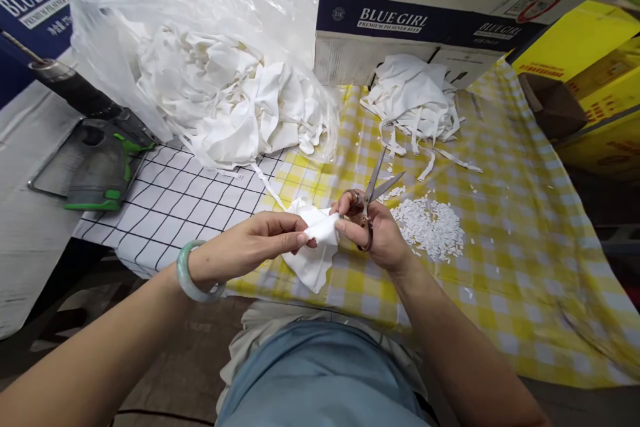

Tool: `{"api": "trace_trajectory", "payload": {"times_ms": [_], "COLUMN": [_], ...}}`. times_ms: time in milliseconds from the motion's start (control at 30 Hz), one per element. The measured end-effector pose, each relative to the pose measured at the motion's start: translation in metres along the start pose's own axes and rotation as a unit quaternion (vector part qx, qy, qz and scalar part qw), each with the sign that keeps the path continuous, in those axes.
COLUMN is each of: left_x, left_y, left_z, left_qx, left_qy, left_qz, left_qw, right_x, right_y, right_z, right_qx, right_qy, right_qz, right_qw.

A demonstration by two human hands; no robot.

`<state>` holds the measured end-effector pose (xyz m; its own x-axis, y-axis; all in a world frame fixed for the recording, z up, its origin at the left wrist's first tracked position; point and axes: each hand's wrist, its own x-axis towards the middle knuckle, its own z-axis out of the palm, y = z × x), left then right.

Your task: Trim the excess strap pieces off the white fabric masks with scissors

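Note:
My left hand [280, 235] pinches the upper edge of a white fabric piece [313, 267], whose lower part hangs toward the table's front edge. A thin white strap [269, 185] runs from it back toward the bag. In my right hand [377, 233] are scissors [373, 197], their blades apart and pointing away from me. The thumb of that hand also touches the fabric's right edge. Right of my hand lies a heap of tiny white scraps [433, 227]. Behind it a pile of white fabric pieces [413, 93] with loose straps rests against a carton.
A clear plastic bag [200, 0] spills white fabric pieces [240, 93] at the back left. A green-and-grey power drill [97, 153] stands at the left. Blue Girl cartons [400, 13] line the back. Yellow boxes [595, 67] are at the right, beyond the checked tablecloth [530, 280].

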<state>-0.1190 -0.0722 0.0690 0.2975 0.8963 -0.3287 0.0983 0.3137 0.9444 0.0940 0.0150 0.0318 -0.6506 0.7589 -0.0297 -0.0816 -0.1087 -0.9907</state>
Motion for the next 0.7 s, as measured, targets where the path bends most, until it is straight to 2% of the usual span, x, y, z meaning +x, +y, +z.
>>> {"api": "trace_trajectory", "payload": {"times_ms": [100, 167, 233, 300, 367, 400, 467, 533, 600, 700], "left_x": [0.0, 0.001, 0.005, 0.012, 0.023, 0.029, 0.04, 0.05, 0.058, 0.069], "left_y": [0.001, 0.004, 0.006, 0.005, -0.001, -0.005, -0.014, -0.021, -0.026, -0.034], "left_z": [0.008, 0.016, 0.026, 0.037, 0.048, 0.053, 0.061, 0.07, 0.079, 0.092], "left_qx": [-0.019, 0.002, 0.024, 0.003, -0.057, -0.084, -0.106, -0.093, -0.066, -0.038], "left_qy": [0.006, 0.02, 0.063, 0.11, 0.139, 0.151, 0.178, 0.195, 0.197, 0.191], "left_qz": [0.006, 0.053, 0.129, 0.188, 0.203, 0.202, 0.193, 0.182, 0.176, 0.168], "left_qw": [1.0, 0.998, 0.989, 0.976, 0.967, 0.964, 0.959, 0.959, 0.962, 0.966], "right_x": [0.004, 0.005, 0.004, 0.0, -0.006, -0.01, -0.021, -0.035, -0.049, -0.067], "right_y": [0.0, 0.004, 0.011, 0.02, 0.027, 0.029, 0.027, 0.02, 0.012, 0.003], "right_z": [0.001, 0.008, 0.021, 0.035, 0.04, 0.038, 0.024, 0.002, -0.019, -0.037], "right_qx": [0.011, 0.027, 0.071, 0.138, 0.169, 0.153, 0.053, -0.101, -0.244, -0.378], "right_qy": [0.014, 0.016, 0.01, 0.022, 0.042, 0.054, 0.082, 0.124, 0.154, 0.149], "right_qz": [-0.012, 0.013, 0.055, 0.094, 0.109, 0.107, 0.078, 0.046, 0.03, 0.02], "right_qw": [1.0, 0.999, 0.996, 0.986, 0.979, 0.981, 0.992, 0.986, 0.957, 0.913]}}
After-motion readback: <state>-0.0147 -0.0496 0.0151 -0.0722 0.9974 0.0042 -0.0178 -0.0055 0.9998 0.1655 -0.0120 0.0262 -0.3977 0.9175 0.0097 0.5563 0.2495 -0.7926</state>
